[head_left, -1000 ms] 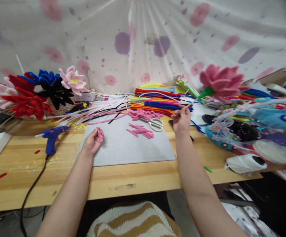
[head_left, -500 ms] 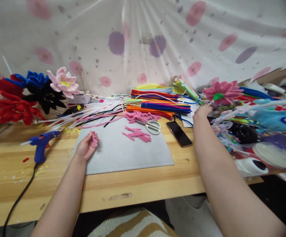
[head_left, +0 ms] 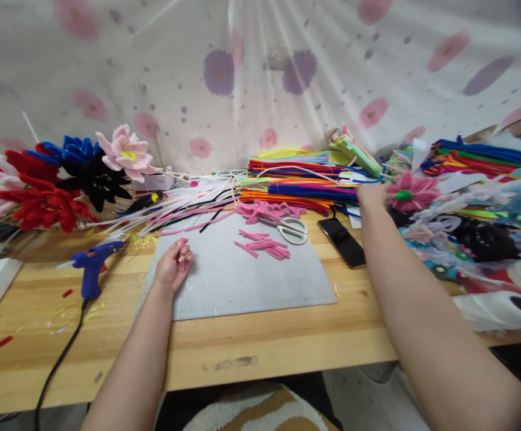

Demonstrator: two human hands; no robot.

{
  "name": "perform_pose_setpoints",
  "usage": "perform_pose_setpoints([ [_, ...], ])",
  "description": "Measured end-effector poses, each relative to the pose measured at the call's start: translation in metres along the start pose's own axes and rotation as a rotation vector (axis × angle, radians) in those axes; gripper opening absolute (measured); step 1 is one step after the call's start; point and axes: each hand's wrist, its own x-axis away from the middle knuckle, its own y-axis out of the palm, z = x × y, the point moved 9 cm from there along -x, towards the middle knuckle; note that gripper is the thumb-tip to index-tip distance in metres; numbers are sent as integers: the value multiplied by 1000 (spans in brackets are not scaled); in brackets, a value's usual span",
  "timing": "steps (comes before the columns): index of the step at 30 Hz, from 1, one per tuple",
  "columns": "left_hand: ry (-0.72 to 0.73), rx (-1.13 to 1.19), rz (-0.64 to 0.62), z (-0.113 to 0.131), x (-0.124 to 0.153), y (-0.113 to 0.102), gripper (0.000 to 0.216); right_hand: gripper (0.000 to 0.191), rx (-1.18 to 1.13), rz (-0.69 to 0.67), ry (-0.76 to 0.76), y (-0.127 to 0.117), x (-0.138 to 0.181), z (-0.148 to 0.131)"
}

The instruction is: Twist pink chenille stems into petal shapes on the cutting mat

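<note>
My left hand (head_left: pixel 175 263) rests at the left side of the grey cutting mat (head_left: pixel 224 287), its fingers closed around short pink pipe cleaner pieces (head_left: pixel 182 251). At the right my right hand (head_left: pixel 373 196) reaches to the back of the table, beside a pink pipe cleaner flower (head_left: pixel 412 193) with a green centre. It seems closed on the flower's stem, though its fingertips are largely hidden. Cut pink pipe cleaner pieces (head_left: pixel 264 245) lie on the mat. Behind them are curled pink pipe cleaners (head_left: pixel 264 211) and white-handled scissors (head_left: pixel 293 231).
A blue glue gun (head_left: pixel 92 272) with a black cord lies at left, below several fuzzy flowers (head_left: pixel 54 203). Bundles of coloured pipe cleaners (head_left: pixel 305 188) line the back. A phone (head_left: pixel 342 241) lies right of the mat. Craft supplies and a white roll (head_left: pixel 496 308) crowd the right.
The view has turned a little, shifting most things rightward. The pink flower has come down beside my right hand, which has shifted slightly left over the table. My left hand keeps its pink pieces.
</note>
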Motion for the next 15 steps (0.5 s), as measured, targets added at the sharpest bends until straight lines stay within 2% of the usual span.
perform_pose_setpoints([
  [2, 57, -88, -22, 0, 0, 4, 7, 61, -9, 28, 148, -6, 25, 1],
  [3, 91, -144, -19, 1, 0, 4, 7, 55, -66, 13, 80, -6, 42, -15],
  [5, 138, -264, -36, -1, 1, 8, 20, 37, -269, -63, -150, -1, 90, -59],
  [7, 145, -376, -80, -7, 4, 14, 36, 22, -512, -263, -300, 14, 151, -103],
  [8, 133, -425, -105, -11, 5, 17, 43, 18, -611, -422, -332, 27, 186, -124],
  [11, 68, -534, -176, -24, 10, 27, 60, 22, -808, -947, -287, 68, 285, -170],
  [13, 54, -579, -194, -28, 13, 30, 69, 24, -866, -1133, -246, 82, 327, -188],
  [15, 69, -613, -185, -27, 14, 32, 77, 24, -924, -1246, -198, 89, 349, -196],
])
